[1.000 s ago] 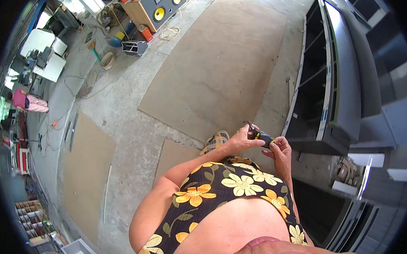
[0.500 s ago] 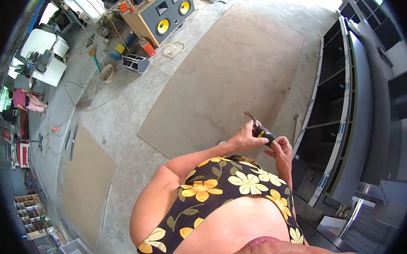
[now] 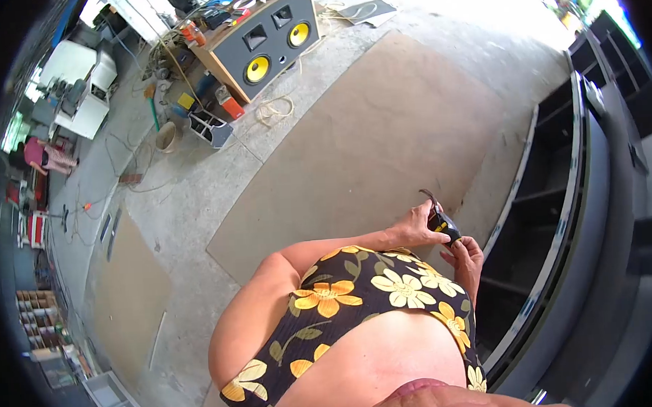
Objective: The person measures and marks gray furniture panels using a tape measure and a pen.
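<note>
Showing small at the left edge, a person (image 3: 46, 156) in a pink top is well apart from the handwork. Toward upper centre is a speaker cabinet (image 3: 272, 47), and a flat brown board (image 3: 359, 129) lies on the floor. Right of centre, the left hand (image 3: 414, 227) grips a black-and-yellow tool (image 3: 444, 226), a dark strap curling from its top; the right hand (image 3: 469, 256) pinches its lower end. The tool is held up in both hands, touching neither board nor the black shelf unit (image 3: 595, 192) at right, so nothing beyond handling it shows as done. Fingers cover much of the tool, its exact kind is unclear, and the shelf unit's lower end is cut off.
</note>
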The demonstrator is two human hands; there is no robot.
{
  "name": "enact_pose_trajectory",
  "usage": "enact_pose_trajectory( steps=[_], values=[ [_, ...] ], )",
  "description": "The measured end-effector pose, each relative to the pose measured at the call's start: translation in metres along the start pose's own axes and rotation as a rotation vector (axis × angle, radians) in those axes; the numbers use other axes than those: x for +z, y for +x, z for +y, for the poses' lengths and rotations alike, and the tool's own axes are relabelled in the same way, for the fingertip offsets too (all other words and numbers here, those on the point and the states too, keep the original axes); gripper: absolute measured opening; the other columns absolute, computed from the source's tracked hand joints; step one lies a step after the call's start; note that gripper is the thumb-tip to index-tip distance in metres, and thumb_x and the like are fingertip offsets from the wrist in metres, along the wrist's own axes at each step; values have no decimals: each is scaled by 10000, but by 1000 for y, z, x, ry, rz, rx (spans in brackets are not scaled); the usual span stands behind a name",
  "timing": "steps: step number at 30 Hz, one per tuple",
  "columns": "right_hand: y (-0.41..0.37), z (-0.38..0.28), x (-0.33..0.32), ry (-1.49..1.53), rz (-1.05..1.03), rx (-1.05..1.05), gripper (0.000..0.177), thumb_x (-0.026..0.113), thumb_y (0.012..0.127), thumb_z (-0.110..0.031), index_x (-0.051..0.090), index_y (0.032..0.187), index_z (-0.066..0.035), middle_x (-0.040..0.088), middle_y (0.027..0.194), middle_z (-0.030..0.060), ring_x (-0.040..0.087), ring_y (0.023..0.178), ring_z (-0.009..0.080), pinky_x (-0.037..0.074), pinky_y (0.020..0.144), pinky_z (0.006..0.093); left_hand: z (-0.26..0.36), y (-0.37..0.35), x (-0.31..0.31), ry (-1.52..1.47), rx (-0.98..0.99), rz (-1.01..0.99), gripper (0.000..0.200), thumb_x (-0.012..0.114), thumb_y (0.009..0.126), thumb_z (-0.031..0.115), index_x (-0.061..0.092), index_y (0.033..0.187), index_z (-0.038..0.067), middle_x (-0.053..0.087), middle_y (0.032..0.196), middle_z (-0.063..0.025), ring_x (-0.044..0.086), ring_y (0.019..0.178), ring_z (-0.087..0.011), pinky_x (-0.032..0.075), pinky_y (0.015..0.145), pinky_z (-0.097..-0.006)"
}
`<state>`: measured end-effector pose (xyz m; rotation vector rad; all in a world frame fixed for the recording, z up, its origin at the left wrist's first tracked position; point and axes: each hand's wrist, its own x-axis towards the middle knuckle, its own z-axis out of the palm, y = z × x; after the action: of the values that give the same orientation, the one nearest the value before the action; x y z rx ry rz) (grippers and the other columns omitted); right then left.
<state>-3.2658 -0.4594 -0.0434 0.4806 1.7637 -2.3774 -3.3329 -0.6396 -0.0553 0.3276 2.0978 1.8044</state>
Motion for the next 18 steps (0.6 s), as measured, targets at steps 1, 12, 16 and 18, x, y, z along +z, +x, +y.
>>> enact_pose_trajectory(
  steps=[1, 12, 16, 18],
  values=[
    [30, -11, -5, 20, -17, 5, 77, 599, 875, -97, 562, 877, -30, 585, 802, 19, 602, 727, 88, 564, 666, 259, 5, 27, -4, 3, 0, 16, 614, 800, 658, 282, 460, 1089, 7, 590, 902, -80, 587, 821, -134, 497, 727, -276],
    [289, -106, 22, -131, -243, 27, 50, 596, 857, -71, 572, 855, -28, 581, 796, 7, 576, 701, 69, 556, 669, 251, 17, 238, -91, -174, -43, 174, 621, 792, 686, 229, 429, 1135, 0, 595, 973, -125, 597, 900, -159, 501, 798, -289],
    [379, -132, 44, -107, -216, 27, 47, 606, 846, -67, 574, 840, -33, 592, 814, 6, 575, 715, 66, 551, 676, 251, 19, 330, -135, -193, -15, 140, 607, 793, 687, 233, 433, 1119, 5, 586, 948, -100, 586, 870, -140, 496, 775, -273],
    [423, -151, 56, -103, -191, 14, 24, 583, 857, -60, 571, 858, -40, 573, 803, 1, 573, 710, 68, 562, 695, 264, 29, 380, -161, -190, 11, 137, 606, 792, 667, 266, 450, 1099, 12, 579, 900, -79, 578, 814, -135, 489, 750, -270]
  ],
)
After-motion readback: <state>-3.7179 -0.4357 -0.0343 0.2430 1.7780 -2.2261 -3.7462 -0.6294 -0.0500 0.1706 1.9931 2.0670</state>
